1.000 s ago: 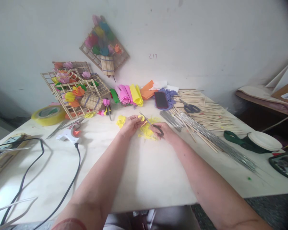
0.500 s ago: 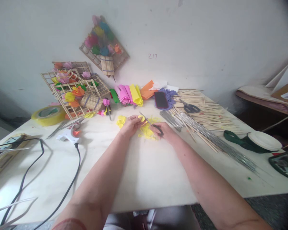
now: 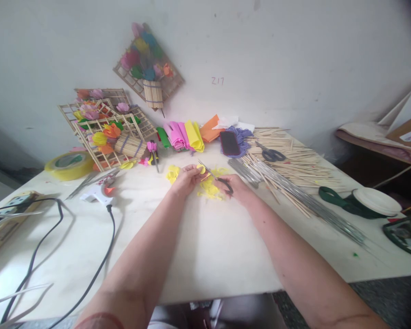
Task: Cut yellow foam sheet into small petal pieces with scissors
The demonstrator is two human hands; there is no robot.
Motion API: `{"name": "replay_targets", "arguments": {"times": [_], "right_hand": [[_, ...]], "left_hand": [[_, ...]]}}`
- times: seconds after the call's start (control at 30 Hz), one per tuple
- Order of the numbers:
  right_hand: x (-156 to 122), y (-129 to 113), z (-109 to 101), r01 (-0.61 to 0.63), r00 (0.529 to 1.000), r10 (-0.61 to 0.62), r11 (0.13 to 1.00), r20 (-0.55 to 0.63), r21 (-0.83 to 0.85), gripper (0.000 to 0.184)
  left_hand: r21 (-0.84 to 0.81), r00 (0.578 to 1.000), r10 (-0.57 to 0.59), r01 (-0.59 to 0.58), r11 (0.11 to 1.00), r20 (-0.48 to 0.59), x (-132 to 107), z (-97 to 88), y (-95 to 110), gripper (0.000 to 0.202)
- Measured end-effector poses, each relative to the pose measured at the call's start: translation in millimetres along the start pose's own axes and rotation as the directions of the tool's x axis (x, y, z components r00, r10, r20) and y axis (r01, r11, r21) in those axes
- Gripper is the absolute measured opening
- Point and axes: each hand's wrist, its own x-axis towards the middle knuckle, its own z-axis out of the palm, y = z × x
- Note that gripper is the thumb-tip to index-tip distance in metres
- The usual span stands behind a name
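Observation:
My left hand pinches a small piece of yellow paper between thumb and fingers. My right hand is closed around the dark handles of a pair of scissors, whose blades point up and left beside the paper. Whether the blades touch the paper is too small to tell. Yellow paper scraps lie on the white table under the scissors. Left of my left hand sits a small pile of cut yellow pieces.
At left are a white glue gun, a tape roll and stick frames with paper flowers. Behind my hands lie folded coloured papers and a phone. Bamboo sticks, metal wires and more scissors lie right.

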Motion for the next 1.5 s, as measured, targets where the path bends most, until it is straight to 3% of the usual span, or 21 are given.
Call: {"name": "replay_targets", "arguments": {"times": [0.5, 0.67, 0.9, 1.03, 1.13, 1.2, 1.27, 1.4, 1.5], "right_hand": [[-6, -7, -3, 0.015, 0.999, -0.015, 1.0, -0.03, 0.008, 0.032], [-5, -11, -7, 0.029, 0.993, -0.024, 0.999, -0.117, 0.042, 0.032], [2, -13, -15, 0.064, 0.942, -0.01, 0.987, -0.336, 0.15, 0.034], [3, -15, -17, 0.097, 0.926, -0.025, 0.98, -0.376, 0.175, 0.036], [0, -19, -16, 0.072, 0.927, -0.018, 0.989, -0.374, 0.132, 0.034], [-2, -21, -16, 0.041, 0.935, -0.004, 0.994, -0.354, 0.096, 0.033], [-1, -19, -16, 0.011, 0.941, 0.012, 0.998, -0.337, 0.068, 0.031], [4, -9, -19, 0.019, 0.956, -0.007, 0.999, -0.294, 0.035, 0.03], [7, -4, -21, 0.02, 0.962, -0.014, 1.0, -0.273, 0.02, 0.032]], "left_hand": [[-0.018, 0.999, -0.034, 0.034, 0.999, -0.001, -3, 2.8, 4, 0.013], [0.026, 0.999, -0.028, 0.028, 0.999, 0.016, -1, 6.0, 2, 0.014], [0.221, 0.985, -0.022, -0.017, 0.975, 0.174, -5, 23.6, -1, 0.025], [0.288, 0.983, 0.045, -0.097, 0.953, 0.18, -5, 27.0, 7, 0.029], [0.349, 0.984, 0.16, -0.177, 0.92, 0.077, -2, 20.9, 13, 0.029], [0.474, 0.959, 0.281, -0.233, 0.849, -0.032, 1, 13.7, 18, 0.026], [0.655, 0.912, 0.397, -0.238, 0.717, -0.103, 3, 5.9, 22, 0.021], [0.92, 0.819, 0.573, -0.229, 0.319, 0.005, 4, -8.0, 27, 0.012], [0.986, 0.785, 0.619, -0.101, 0.136, -0.005, 5, -18.4, 29, 0.011]]}}
